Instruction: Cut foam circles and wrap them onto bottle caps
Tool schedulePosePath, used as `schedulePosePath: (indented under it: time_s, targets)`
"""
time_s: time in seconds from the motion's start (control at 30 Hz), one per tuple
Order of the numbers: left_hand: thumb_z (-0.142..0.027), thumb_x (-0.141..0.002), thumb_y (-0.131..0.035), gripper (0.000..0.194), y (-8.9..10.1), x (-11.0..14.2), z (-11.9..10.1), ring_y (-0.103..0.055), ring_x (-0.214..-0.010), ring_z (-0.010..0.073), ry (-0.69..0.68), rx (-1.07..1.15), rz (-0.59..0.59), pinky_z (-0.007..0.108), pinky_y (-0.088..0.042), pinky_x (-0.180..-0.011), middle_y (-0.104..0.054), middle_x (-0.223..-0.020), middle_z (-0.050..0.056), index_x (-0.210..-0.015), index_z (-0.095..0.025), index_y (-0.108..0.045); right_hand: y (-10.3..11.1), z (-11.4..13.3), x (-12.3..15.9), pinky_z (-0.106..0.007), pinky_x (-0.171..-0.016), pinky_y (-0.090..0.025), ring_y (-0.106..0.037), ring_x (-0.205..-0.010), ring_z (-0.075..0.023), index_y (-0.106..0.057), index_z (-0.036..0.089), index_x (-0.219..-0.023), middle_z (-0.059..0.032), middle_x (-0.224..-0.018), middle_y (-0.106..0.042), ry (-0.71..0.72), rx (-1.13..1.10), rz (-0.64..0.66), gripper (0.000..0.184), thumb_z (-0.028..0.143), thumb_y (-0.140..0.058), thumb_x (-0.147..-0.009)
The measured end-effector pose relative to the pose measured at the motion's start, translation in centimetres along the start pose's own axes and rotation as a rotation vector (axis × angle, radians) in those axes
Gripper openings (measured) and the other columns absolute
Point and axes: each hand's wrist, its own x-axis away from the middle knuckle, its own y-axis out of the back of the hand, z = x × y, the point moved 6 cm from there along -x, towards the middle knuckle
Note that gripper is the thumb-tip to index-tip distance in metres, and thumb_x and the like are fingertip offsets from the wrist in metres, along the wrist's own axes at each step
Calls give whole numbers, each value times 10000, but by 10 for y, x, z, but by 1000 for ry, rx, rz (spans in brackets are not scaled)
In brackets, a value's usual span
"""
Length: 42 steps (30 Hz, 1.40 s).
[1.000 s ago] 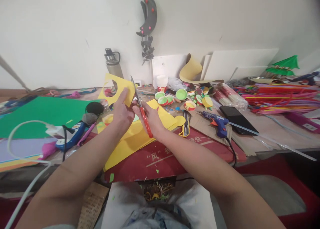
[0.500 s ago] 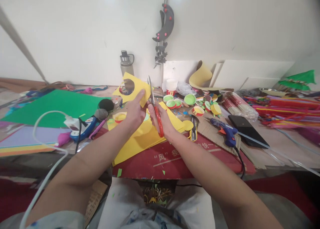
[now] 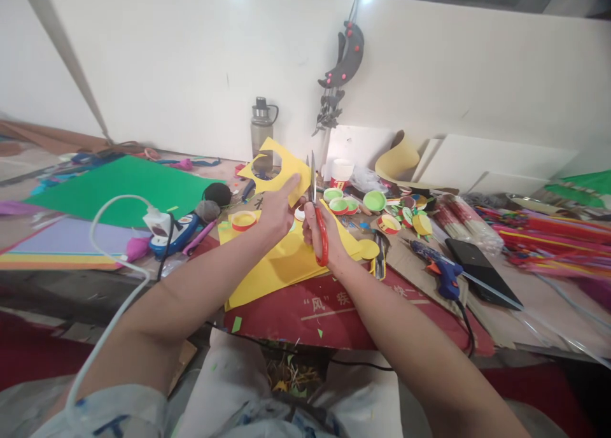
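My left hand (image 3: 278, 210) pinches a yellow foam sheet with a round hole (image 3: 273, 167) and holds it up above the table. My right hand (image 3: 324, 234) is closed round the red handles of a pair of scissors (image 3: 317, 212), whose blades point upward right beside the sheet's right edge. Under both hands lies a stack of larger yellow sheets (image 3: 281, 266) on a red board (image 3: 329, 317).
A green sheet (image 3: 119, 190), purple and yellow sheets (image 3: 62, 244), a white cable with plug (image 3: 153, 220) and a blue tool lie at left. A bottle (image 3: 261, 125) stands by the wall. Small round paper cups (image 3: 375, 201), a blue glue gun (image 3: 442, 274), a black phone (image 3: 480, 272) and coloured sticks (image 3: 548, 234) fill the right.
The camera has swung up and left, so everything sits further right in view. Both hands keep their hold; the sheet and scissors stay raised together.
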Motion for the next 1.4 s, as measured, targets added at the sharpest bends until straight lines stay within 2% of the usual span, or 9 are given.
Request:
schedulePosePath:
  time_s: [0.1, 0.3, 0.53, 0.83, 1.07, 1.27, 1.4]
  targets:
    - [-228, -728, -886, 215, 0, 0, 0, -616, -585, 79, -2, 2, 12, 201, -478, -531, -724, -747, -15, -811, -166, -697, -1, 0, 0, -203, -409, -299, -334, -486, -74, -533, 246, -953, 86, -647, -371, -17, -62, 4, 561, 778, -670, -835]
    - [-234, -719, -890, 211, -1, -4, -3, -586, -570, 70, 0, -25, 49, 201, -444, -490, -709, -741, -15, -783, -159, -703, 1, 1, 1, -212, -408, -266, -329, -487, -80, -504, 253, -901, 80, -644, -375, -4, -48, 3, 528, 751, -674, -852]
    - [-199, -650, -917, 237, -1, -8, -7, -610, -611, 75, 18, -49, 40, 206, -448, -519, -707, -771, -14, -787, -152, -729, 4, 2, 1, -217, -410, -297, -352, -479, -77, -555, 240, -926, 80, -635, -414, 0, -34, 2, 521, 738, -685, -847]
    - [-200, -617, -946, 292, -3, -12, -13, -632, -653, 84, 37, -86, 100, 194, -420, -495, -732, -808, -3, -819, -155, -740, 5, 11, 3, -220, -414, -307, -363, -467, -72, -502, 243, -889, 87, -633, -430, -20, -7, -2, 579, 790, -677, -816]
    - [-218, -677, -918, 223, -6, -9, -11, -633, -618, 93, 60, -100, 115, 207, -441, -518, -737, -769, 15, -779, -144, -734, 1, 21, 1, -245, -450, -328, -383, -507, -98, -457, 270, -896, 72, -657, -408, 37, 6, 52, 649, 889, -617, -788]
    - [-219, -677, -902, 202, -6, -10, -9, -641, -620, 109, 44, -140, 134, 221, -446, -527, -754, -782, 31, -791, -139, -756, 2, 31, 9, -273, -465, -342, -386, -477, -115, -456, 274, -856, 68, -599, -398, 18, 40, 56, 550, 813, -563, -897]
    - [-242, -695, -892, 194, -8, -10, -9, -625, -597, 110, 33, -164, 185, 229, -456, -539, -740, -731, 32, -779, -138, -753, 2, 34, 10, -269, -449, -326, -373, -484, -109, -460, 265, -849, 66, -623, -401, 5, -19, 44, 581, 826, -611, -856]
